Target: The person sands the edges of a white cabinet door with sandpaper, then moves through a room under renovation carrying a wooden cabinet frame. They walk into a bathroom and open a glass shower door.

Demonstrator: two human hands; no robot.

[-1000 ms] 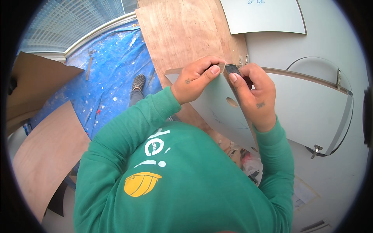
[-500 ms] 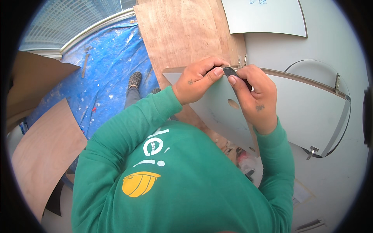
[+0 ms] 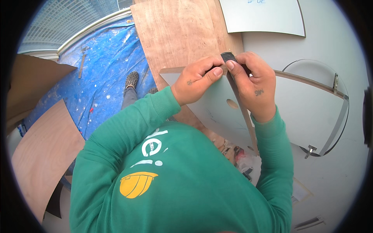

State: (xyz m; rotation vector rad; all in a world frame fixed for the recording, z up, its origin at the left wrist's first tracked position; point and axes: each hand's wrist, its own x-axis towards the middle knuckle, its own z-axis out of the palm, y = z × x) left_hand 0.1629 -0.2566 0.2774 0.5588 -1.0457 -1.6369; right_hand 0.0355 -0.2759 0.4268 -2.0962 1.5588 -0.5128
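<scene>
Blue paint-spattered tarp on floor, brown plywood sheet ahead. Left hand and right hand both pinch small dark flat tool at top edge of pale grey laminated panel. Best keep tool flat on edge, pressure even, panel steady.

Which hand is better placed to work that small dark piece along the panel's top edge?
Right. The right hand already pinches the dark piece at the panel edge; the left hand grips the panel beside it.
</scene>
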